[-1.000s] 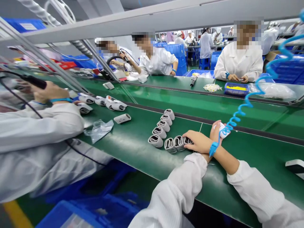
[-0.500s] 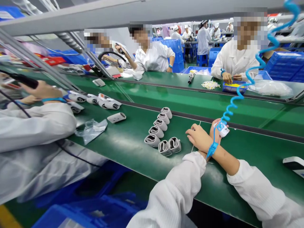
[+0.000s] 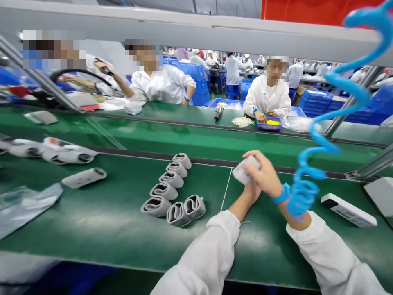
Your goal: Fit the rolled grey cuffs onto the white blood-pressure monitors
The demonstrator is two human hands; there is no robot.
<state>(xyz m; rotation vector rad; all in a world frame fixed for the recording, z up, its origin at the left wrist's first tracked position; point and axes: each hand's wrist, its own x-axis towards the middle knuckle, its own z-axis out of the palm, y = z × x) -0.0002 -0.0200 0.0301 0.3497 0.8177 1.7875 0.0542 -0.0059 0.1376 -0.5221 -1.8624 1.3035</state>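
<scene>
A light-grey rolled wrist cuff (image 3: 243, 171), blurred by motion, is held above the green bench near its back edge. Around its right side my right hand (image 3: 266, 174) is closed, with a blue coiled-cord strap on the wrist. My left hand (image 3: 252, 191) grips it from below and behind; its fingers are mostly hidden by the right hand. To the left, several rolled grey cuffs (image 3: 164, 191) stand on end in a slanting row. Two more rolled cuffs (image 3: 186, 210) stand side by side at the front end of that row.
A white handheld device (image 3: 349, 210) lies to the right, beside a pale box (image 3: 380, 198). The blue coiled cord (image 3: 327, 143) hangs before my right arm. Farther left are a single cuff (image 3: 84, 178), a plastic bag (image 3: 30, 207) and more cuffs. People in white sit across the bench.
My view has swung right. My right hand has come from the bench, left of the cuff, onto the cuff in my left hand. My forearms are no longer crossed.
</scene>
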